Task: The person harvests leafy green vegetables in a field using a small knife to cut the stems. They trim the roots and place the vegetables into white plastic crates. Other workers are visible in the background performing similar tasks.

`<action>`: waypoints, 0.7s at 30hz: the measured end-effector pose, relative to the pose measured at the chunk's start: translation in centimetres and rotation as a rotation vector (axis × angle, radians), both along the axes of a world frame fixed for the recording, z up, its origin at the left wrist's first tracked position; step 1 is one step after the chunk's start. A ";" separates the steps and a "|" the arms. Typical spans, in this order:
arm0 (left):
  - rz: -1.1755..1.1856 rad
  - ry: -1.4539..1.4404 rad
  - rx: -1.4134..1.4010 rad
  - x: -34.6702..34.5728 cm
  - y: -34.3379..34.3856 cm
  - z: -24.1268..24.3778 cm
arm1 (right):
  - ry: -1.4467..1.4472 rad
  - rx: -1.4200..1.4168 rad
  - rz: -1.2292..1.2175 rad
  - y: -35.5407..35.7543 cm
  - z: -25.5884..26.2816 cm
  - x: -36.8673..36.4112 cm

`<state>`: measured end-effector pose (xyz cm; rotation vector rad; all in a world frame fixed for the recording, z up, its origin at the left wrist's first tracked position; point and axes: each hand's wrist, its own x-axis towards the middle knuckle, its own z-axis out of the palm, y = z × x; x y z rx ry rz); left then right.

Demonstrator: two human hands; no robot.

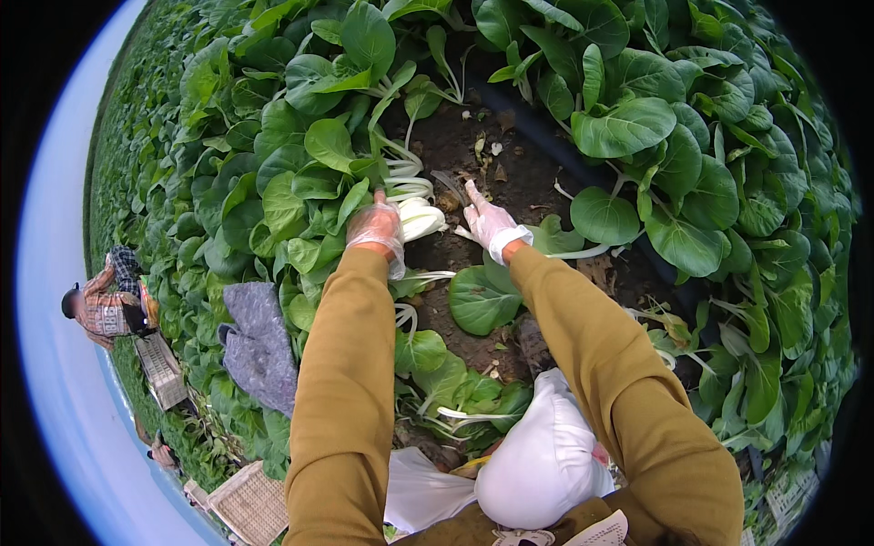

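Observation:
My left hand (375, 225), in a thin clear plastic glove, rests against the white stems of a leafy bok choy head (418, 218) lying at the edge of the planted row; some of its fingers are hidden by leaves. More pale stems lie side by side just beyond it. Over bare soil, my right hand (486, 217), gloved the same way, has a thin blade (450, 185) at its fingertips; how the hand holds it is hard to tell. Below it lies a loose broad green leaf (481, 300).
Dense leafy plants (683, 143) stand on both sides of the soil strip (454, 136). A dark hose or pipe (539, 130) crosses it. A grey cloth (259, 341) lies on plants at left. Plastic crates (249, 501) and a person (113, 304) are farther left.

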<state>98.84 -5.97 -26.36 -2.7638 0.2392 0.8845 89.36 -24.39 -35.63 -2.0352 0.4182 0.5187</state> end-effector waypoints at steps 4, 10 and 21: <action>-0.007 -0.138 -0.117 0.7 1.9 -2.9 | 0.074 -0.060 0.056 2.2 -1.4 2.7; -0.062 -0.051 -0.063 1.2 2.4 -2.4 | 0.127 -0.015 0.294 1.4 -1.1 0.3; -0.401 -0.242 0.116 3.7 -2.7 0.1 | 0.013 0.020 -0.073 -1.8 -1.5 5.1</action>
